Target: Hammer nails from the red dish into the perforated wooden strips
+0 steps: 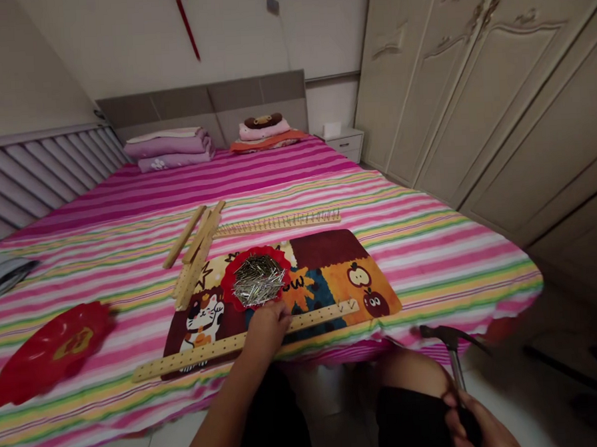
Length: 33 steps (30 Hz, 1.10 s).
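My left hand reaches to the near rim of a red plate heaped with thin metal nails; its fingers are pinched together at the pile, and what they hold is hidden. Just below the hand lies a long wooden strip with a row of holes, resting on a colourful cartoon mat. My right hand is low by my knee, closed on the handle of a claw hammer whose head points up.
Several loose wooden strips lie behind the mat, beside a strip studded with upright nails. A second red plate sits at the left on the striped bed cover. Wardrobe doors stand to the right.
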Tool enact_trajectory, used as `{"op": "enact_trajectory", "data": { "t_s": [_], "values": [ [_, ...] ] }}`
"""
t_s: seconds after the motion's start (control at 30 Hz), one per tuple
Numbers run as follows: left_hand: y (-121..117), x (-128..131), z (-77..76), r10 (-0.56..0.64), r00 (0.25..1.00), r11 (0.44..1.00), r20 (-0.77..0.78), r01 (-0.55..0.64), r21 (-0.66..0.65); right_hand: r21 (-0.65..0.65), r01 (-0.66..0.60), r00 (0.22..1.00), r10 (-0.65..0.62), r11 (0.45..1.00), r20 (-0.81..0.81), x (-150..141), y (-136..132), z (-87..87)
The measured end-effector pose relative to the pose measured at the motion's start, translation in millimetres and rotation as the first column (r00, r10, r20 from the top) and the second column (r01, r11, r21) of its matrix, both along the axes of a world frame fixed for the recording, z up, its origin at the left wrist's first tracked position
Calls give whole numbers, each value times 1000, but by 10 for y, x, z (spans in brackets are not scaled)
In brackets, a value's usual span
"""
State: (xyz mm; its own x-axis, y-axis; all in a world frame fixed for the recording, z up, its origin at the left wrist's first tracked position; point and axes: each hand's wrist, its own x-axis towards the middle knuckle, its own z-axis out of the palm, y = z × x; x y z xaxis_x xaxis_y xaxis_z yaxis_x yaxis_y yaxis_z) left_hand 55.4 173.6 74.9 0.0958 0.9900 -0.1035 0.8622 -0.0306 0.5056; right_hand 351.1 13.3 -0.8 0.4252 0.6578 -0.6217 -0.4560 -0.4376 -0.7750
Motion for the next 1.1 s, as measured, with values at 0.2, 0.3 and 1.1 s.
{"op": "enact_trajectory", "data": {
  "t_s": [0.2, 0.3, 1.1],
  "values": [
    [-3, 62, 154, -99, 948, 995, -301, 98, -18, 31, 13, 1000, -13, 999, -4, -26, -13, 55],
    [24, 79, 169, -62, 968, 997, -245, 73, 35, 55, -8, 999, 7, 998, 31, -42, -16, 90],
    [28, 531, 86, 369, 372, 892, 852, 116, -437, 42, 2, 1000, -2, 999, -8, -15, 1, 98]
  ]
}}
